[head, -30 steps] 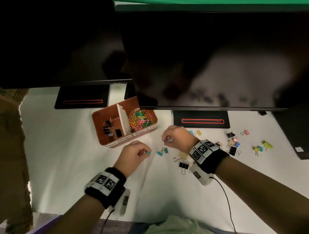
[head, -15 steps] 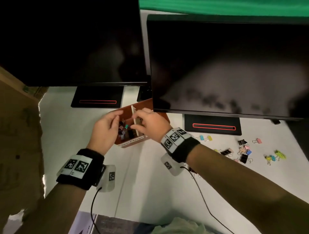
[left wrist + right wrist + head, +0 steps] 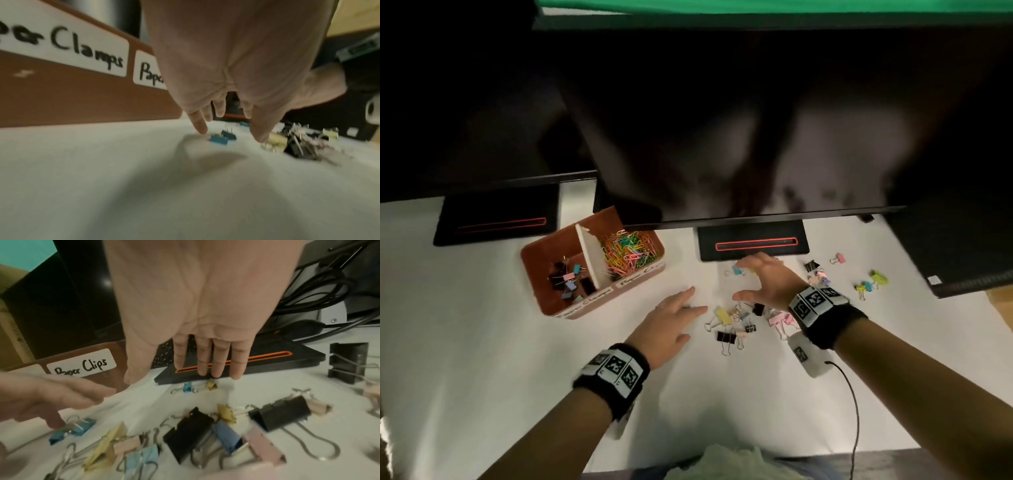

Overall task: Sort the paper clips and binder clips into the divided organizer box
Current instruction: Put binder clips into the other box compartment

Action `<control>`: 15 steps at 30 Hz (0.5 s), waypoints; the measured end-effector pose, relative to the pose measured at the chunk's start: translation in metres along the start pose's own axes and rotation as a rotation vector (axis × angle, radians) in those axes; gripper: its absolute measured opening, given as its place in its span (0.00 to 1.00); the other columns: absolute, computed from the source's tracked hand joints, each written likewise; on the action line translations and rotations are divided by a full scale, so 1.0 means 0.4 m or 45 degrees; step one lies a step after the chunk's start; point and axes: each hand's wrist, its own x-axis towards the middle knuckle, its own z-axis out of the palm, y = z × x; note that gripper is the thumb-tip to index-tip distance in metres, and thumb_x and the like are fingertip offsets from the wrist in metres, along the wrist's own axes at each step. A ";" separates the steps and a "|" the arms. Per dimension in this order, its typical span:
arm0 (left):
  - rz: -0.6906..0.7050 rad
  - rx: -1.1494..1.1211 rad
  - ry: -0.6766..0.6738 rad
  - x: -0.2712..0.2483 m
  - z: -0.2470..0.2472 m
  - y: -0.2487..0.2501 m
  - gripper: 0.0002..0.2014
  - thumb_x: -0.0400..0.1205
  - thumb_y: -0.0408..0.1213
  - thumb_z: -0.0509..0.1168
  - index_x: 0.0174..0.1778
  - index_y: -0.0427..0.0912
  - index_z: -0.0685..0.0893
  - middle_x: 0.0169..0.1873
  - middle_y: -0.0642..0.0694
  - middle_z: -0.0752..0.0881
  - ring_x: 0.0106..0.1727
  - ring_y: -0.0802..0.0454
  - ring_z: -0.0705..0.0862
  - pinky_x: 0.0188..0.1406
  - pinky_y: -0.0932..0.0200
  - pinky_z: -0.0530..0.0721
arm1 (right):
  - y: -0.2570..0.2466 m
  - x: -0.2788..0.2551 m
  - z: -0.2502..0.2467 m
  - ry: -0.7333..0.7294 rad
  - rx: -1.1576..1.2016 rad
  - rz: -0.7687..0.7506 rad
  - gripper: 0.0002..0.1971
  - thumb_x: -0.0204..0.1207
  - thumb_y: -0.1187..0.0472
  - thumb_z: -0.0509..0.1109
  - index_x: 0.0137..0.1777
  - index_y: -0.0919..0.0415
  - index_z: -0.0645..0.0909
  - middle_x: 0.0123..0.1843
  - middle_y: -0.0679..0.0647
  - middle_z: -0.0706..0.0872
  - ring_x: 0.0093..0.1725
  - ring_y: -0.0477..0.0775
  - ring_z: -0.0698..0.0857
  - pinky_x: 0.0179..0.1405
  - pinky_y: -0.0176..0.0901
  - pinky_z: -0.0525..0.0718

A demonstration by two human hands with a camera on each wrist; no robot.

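The brown divided organizer box (image 3: 544,301) stands at the left; binder clips (image 3: 566,281) lie in its left compartment and coloured paper clips (image 3: 628,253) in its right. Right of it, my left hand (image 3: 688,313) is open and empty, its fingertips (image 3: 202,129) pointing down beside two blue binder clips (image 3: 223,138). A pile of loose binder clips (image 3: 739,323) lies between my hands. My right hand (image 3: 743,281) hovers open with straight fingers (image 3: 205,363) over a small blue clip (image 3: 187,387) and a yellow one (image 3: 211,384).
Two dark monitors overhang the back of the white table (image 3: 482,342). A black monitor base (image 3: 753,245) sits just beyond my right hand. More binder clips (image 3: 869,284) lie scattered at the right, near a black block (image 3: 962,260). A cable (image 3: 854,411) trails from my right wrist.
Each hand pinched a clip, carried it to the box, and has now come back right, empty and open, over the loose binder clips.
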 end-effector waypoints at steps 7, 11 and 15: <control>0.009 -0.028 0.172 0.015 0.061 -0.029 0.21 0.79 0.26 0.61 0.68 0.46 0.79 0.75 0.48 0.70 0.73 0.46 0.66 0.73 0.62 0.60 | -0.036 0.004 0.054 -0.135 -0.085 -0.019 0.46 0.61 0.38 0.77 0.78 0.45 0.61 0.78 0.52 0.64 0.76 0.60 0.65 0.74 0.59 0.71; -0.061 -0.127 0.308 0.004 0.070 -0.039 0.14 0.77 0.25 0.65 0.55 0.41 0.86 0.63 0.44 0.80 0.62 0.44 0.76 0.68 0.55 0.74 | -0.072 0.006 0.097 -0.163 -0.141 -0.102 0.41 0.65 0.43 0.77 0.78 0.47 0.64 0.75 0.52 0.66 0.73 0.60 0.65 0.72 0.57 0.74; -0.136 -0.260 0.391 -0.006 0.053 -0.042 0.10 0.73 0.24 0.69 0.46 0.39 0.88 0.48 0.49 0.81 0.47 0.56 0.78 0.53 0.72 0.73 | -0.093 0.016 0.115 -0.158 -0.135 -0.135 0.32 0.71 0.55 0.75 0.75 0.50 0.69 0.69 0.54 0.69 0.67 0.59 0.71 0.68 0.50 0.76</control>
